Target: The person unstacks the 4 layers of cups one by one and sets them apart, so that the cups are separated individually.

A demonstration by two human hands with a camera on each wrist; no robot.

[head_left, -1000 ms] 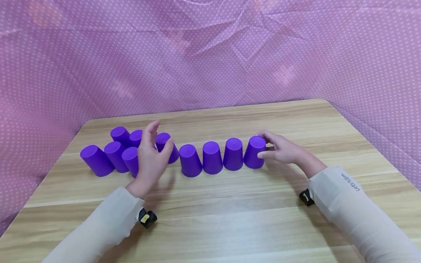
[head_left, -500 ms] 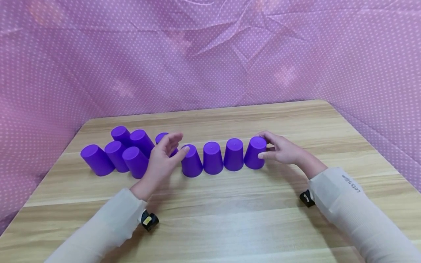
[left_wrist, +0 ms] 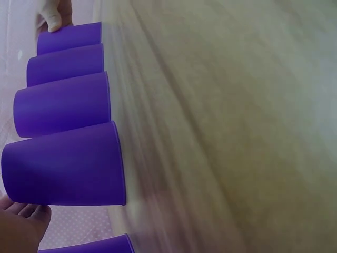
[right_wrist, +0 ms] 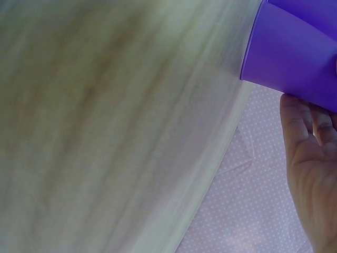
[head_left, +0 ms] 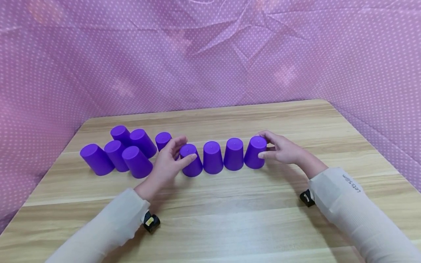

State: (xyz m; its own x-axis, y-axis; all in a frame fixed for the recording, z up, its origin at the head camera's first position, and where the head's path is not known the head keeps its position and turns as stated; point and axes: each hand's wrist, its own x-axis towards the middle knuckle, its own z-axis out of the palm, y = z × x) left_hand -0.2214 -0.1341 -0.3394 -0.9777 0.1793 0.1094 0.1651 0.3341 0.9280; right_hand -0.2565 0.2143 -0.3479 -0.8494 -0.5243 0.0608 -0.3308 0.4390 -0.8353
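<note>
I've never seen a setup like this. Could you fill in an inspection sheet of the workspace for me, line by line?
Surface: wood-grain table, light brown.
Job's things: ten purple cups, all upside down; four stand side by side in a row, six more stand to its left.
Clutter: nothing seen.
Left hand: thumb and fingers around the row's left-end cup; how firmly cannot be told.
Right hand: thumb and fingers on the row's right-end cup.
Cables: nothing seen.
Surroundings: pink-purple dotted cloth behind the table; pale sleeves on both arms, with a black device at each wrist.
</note>
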